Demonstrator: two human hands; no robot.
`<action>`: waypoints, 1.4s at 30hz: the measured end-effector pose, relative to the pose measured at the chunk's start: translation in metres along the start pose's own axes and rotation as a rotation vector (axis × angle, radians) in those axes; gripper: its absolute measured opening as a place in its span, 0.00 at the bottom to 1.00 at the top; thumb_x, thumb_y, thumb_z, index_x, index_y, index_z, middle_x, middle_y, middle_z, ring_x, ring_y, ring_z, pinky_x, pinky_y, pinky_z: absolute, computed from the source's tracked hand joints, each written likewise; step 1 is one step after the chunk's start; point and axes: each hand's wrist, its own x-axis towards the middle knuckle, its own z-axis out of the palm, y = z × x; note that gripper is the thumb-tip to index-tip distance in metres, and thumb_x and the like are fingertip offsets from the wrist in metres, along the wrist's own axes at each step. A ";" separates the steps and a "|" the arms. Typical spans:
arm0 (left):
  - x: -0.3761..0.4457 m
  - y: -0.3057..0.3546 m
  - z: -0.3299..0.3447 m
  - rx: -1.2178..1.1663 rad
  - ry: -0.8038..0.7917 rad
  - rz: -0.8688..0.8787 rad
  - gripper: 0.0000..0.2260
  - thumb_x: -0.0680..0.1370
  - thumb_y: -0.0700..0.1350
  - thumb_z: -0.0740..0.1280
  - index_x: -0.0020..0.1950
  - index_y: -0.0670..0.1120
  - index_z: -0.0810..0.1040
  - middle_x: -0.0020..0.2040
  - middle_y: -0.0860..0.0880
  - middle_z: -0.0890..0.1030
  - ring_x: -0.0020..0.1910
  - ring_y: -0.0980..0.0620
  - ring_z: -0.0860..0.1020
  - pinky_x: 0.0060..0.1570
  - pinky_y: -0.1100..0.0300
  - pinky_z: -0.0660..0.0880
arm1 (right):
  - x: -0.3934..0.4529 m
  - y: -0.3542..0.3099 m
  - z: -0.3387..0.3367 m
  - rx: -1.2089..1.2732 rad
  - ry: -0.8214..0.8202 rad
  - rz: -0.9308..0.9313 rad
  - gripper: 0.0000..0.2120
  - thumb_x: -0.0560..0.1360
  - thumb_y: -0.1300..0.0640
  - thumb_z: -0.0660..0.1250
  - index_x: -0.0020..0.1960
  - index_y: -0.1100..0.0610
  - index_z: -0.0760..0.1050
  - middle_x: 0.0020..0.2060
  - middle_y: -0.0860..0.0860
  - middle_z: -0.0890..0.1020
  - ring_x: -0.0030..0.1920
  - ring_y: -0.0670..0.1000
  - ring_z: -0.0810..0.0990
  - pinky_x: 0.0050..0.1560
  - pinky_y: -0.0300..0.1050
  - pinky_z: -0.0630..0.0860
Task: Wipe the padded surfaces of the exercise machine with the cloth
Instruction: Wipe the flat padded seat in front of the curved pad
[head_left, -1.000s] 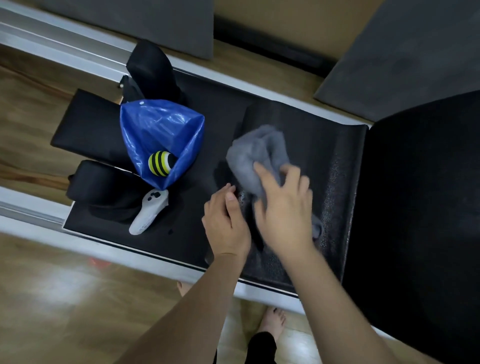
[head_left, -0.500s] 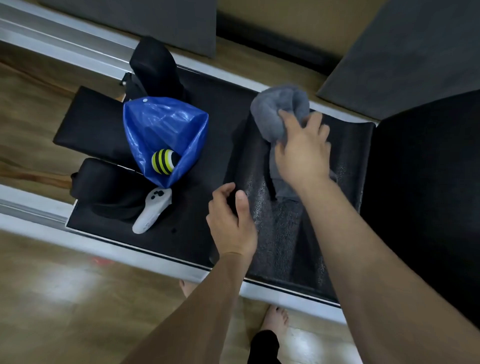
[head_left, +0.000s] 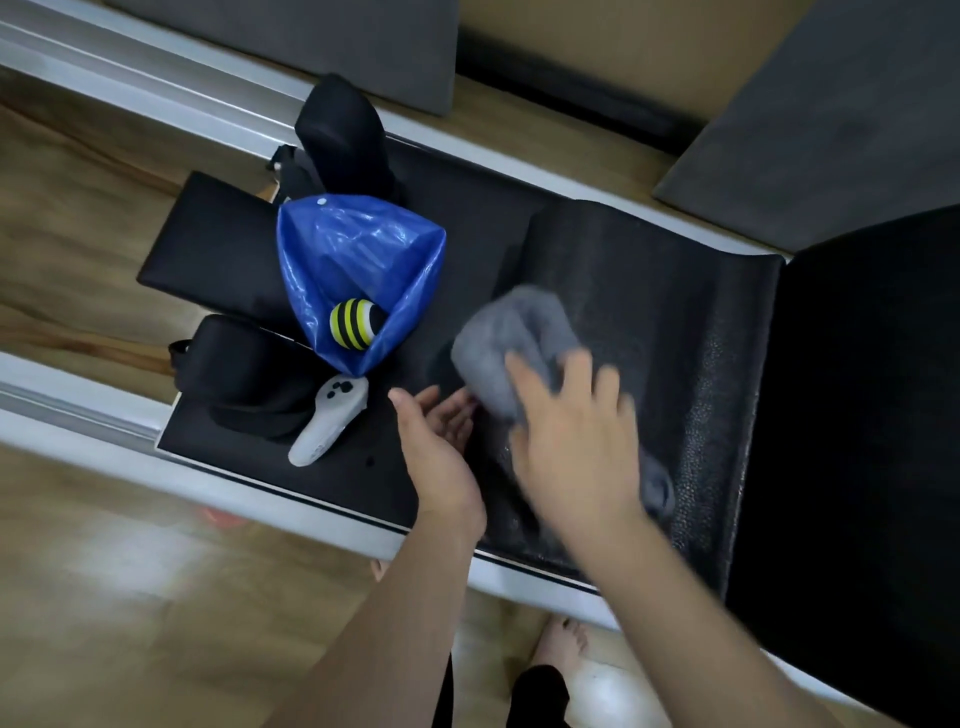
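Two bare hands work over the black pad, whose pebbled, leather-like skin shines wet in streaks. No brand, label or writing can be read anywhere. The right hand, blurred, lies palm down with fingers spread flat on the grey cloth, pressing it onto the pad; the cloth is soft, fleecy and bunched, its bulk beyond the fingertips and a tail showing near the wrist at the right. The left hand rests on the pad's left edge, fingers loosely apart and touching the cloth's near side, gripping nothing.

Left of the hands, a crinkled glossy blue bag stands open with a round yellow-and-black striped ball inside. Just near of it lies a smooth white controller with dark buttons. Two rounded black shoulder blocks flank the bag, far and near.
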 end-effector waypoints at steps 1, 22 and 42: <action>0.001 0.002 0.000 0.007 -0.005 0.001 0.27 0.82 0.65 0.49 0.60 0.44 0.73 0.52 0.42 0.85 0.55 0.46 0.83 0.60 0.55 0.74 | 0.027 -0.001 -0.001 -0.041 0.026 0.032 0.28 0.69 0.51 0.69 0.69 0.46 0.70 0.57 0.58 0.71 0.51 0.63 0.70 0.46 0.56 0.70; 0.007 0.008 -0.013 -0.059 0.027 -0.151 0.29 0.81 0.65 0.50 0.64 0.42 0.73 0.62 0.38 0.78 0.61 0.44 0.79 0.59 0.55 0.74 | 0.067 -0.023 -0.001 -0.176 -0.102 -0.023 0.22 0.72 0.55 0.66 0.66 0.48 0.72 0.62 0.58 0.69 0.56 0.63 0.69 0.48 0.57 0.69; -0.007 0.003 -0.036 0.132 -0.071 -0.115 0.24 0.83 0.60 0.51 0.73 0.49 0.68 0.72 0.47 0.73 0.68 0.50 0.73 0.67 0.56 0.65 | 0.013 -0.011 -0.001 -0.046 -0.076 0.028 0.30 0.69 0.51 0.70 0.70 0.46 0.71 0.57 0.59 0.72 0.50 0.63 0.71 0.43 0.58 0.72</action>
